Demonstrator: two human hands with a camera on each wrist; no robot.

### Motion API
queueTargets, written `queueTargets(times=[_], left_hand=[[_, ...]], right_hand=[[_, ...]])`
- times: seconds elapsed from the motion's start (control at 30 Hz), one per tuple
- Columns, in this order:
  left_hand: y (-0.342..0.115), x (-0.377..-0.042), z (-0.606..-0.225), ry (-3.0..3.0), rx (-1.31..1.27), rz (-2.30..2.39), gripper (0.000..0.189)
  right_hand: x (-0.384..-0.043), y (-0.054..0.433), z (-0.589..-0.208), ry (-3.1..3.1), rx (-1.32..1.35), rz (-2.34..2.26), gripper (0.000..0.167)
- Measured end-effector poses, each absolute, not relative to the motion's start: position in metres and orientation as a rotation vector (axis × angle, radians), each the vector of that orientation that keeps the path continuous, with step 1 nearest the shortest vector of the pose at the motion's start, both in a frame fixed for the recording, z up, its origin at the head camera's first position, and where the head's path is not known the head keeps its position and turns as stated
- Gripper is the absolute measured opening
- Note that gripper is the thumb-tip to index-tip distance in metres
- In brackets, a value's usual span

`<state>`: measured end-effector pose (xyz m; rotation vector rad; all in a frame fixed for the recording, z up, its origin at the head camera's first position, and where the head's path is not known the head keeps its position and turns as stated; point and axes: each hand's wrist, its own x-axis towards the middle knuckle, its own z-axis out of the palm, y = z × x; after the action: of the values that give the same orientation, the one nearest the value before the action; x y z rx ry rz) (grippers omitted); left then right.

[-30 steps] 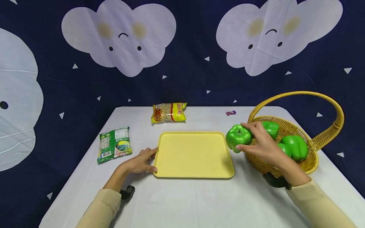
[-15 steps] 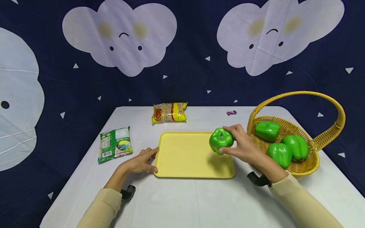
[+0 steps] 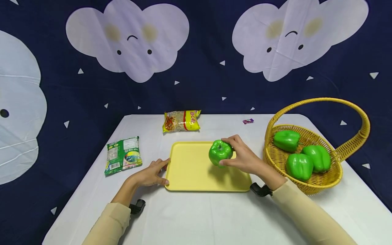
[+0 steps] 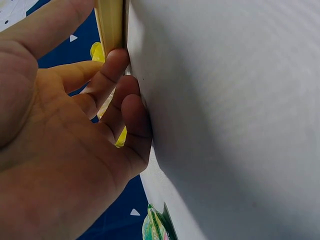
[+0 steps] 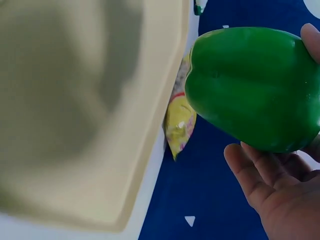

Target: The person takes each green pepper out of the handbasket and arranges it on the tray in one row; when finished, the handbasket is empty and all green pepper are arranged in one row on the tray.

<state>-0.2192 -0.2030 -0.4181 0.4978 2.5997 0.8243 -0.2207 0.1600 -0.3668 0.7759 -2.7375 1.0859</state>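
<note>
Over the right half of a yellow tray [image 3: 190, 166], my right hand [image 3: 243, 158] holds a green bell pepper [image 3: 219, 153] between thumb and fingers, its stem end facing up. The right wrist view shows the pepper [image 5: 255, 90] raised above the tray [image 5: 150, 130], with fingertips pressed to its side. At the tray's left edge rests my left hand [image 3: 150, 174], thumb near the front corner and forefinger farther up the side. Its other fingers [image 4: 135, 117] bend loosely against the white tabletop in the left wrist view.
A wicker basket [image 3: 333, 177] with a tall handle stands at right, holding three green bell peppers [image 3: 300, 166]. A green packet [image 3: 124, 156] lies at left, a yellow food bag [image 3: 181, 121] behind the tray, and a small purple wrapper [image 3: 248, 121] at the back right.
My right hand has carried the bell pepper leftward from beside the basket to above the tray. The left hand has stayed at the tray's edge.
</note>
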Motion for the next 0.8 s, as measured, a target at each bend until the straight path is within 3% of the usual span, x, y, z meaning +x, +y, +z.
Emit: queueTargets(times=[0.8], left_hand=[[-0.204, -0.219, -0.418, 2.599, 0.498, 0.817, 0.095]], right_hand=[[-0.240, 0.105, -0.387, -2.764, 1.033, 1.132, 0.076]])
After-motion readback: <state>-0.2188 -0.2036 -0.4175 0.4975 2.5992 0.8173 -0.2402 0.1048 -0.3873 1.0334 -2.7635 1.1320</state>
